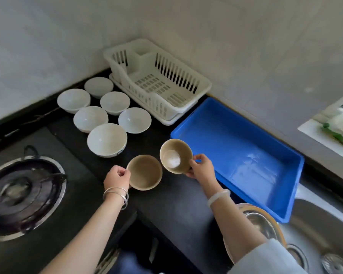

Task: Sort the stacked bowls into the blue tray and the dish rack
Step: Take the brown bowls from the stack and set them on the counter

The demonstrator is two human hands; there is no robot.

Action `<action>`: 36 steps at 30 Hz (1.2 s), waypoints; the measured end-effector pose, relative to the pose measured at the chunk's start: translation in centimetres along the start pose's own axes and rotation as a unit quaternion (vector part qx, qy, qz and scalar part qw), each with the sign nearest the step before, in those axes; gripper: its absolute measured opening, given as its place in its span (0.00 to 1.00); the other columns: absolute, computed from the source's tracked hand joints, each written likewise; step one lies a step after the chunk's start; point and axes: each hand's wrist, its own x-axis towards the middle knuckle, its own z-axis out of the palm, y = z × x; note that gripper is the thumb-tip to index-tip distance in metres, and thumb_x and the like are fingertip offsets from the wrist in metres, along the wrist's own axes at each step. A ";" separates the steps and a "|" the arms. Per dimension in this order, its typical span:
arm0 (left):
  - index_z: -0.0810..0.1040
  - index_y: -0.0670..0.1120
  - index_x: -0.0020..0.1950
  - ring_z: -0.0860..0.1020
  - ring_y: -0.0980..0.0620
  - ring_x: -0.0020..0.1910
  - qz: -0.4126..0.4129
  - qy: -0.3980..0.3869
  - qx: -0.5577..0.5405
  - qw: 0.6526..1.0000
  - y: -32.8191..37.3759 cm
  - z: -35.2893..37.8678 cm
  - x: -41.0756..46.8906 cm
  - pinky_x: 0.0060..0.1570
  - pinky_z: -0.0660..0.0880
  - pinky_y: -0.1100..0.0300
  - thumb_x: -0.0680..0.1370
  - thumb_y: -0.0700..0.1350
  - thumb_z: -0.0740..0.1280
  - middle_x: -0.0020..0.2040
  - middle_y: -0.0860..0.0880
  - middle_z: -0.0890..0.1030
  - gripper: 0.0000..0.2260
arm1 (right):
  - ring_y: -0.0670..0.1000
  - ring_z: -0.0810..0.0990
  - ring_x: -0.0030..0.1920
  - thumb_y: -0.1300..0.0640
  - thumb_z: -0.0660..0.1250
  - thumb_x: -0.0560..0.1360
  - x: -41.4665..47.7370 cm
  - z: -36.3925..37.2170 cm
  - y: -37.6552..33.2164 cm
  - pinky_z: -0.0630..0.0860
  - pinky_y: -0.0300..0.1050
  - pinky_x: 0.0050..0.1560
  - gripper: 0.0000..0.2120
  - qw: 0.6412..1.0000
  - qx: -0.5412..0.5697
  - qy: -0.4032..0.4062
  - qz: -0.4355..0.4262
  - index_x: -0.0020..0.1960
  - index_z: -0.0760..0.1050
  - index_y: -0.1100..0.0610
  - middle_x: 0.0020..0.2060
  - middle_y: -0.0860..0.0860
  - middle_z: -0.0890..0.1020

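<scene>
Head view. Left hand [116, 177] pinches the near rim of a tan bowl [145, 173], held level low over the black counter [166, 204]. Right hand [201, 167] grips a second tan bowl [175, 155] by its rim, tilted toward the camera, just beside the near-left corner of the blue tray [246, 139]. Six white bowls [107, 139] stand singly on the counter, left of the white dish rack [156, 80], which sits behind the tray in the wall corner.
</scene>
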 end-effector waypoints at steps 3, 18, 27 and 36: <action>0.72 0.44 0.36 0.77 0.44 0.36 -0.026 0.031 -0.013 0.999 -0.7 -1.1 1.9 0.45 0.80 0.43 0.73 0.39 0.65 0.35 0.47 0.76 0.07 | 0.50 0.85 0.33 0.61 0.62 0.77 1.7 3.4 -0.6 0.77 0.36 0.27 0.04 0.999 0.015 -0.029 0.035 0.45 0.71 0.54 0.46 0.55 0.81; 0.71 0.43 0.36 0.74 0.52 0.32 -0.093 0.045 -0.094 0.990 -2.3 -1.1 5.6 0.36 0.78 0.55 0.75 0.36 0.64 0.38 0.45 0.74 0.08 | 0.52 0.84 0.42 0.60 0.63 0.78 6.0 10.3 -2.2 0.79 0.40 0.32 0.06 0.992 0.007 -0.037 0.123 0.53 0.70 0.52 0.48 0.54 0.79; 0.74 0.43 0.40 0.75 0.54 0.32 -0.095 0.048 -0.097 0.990 -2.3 -0.7 5.7 0.34 0.78 0.57 0.75 0.38 0.65 0.38 0.47 0.76 0.04 | 0.51 0.84 0.44 0.59 0.64 0.78 6.4 10.3 -2.1 0.80 0.40 0.35 0.09 0.989 0.015 -0.057 0.133 0.58 0.71 0.52 0.52 0.54 0.79; 0.77 0.46 0.46 0.78 0.49 0.36 -0.082 0.049 -0.110 0.989 -2.6 -0.6 5.5 0.47 0.80 0.48 0.74 0.38 0.64 0.44 0.44 0.80 0.04 | 0.50 0.84 0.42 0.55 0.60 0.80 5.6 10.0 -2.6 0.80 0.39 0.34 0.14 0.987 0.001 -0.084 0.134 0.65 0.70 0.53 0.55 0.54 0.79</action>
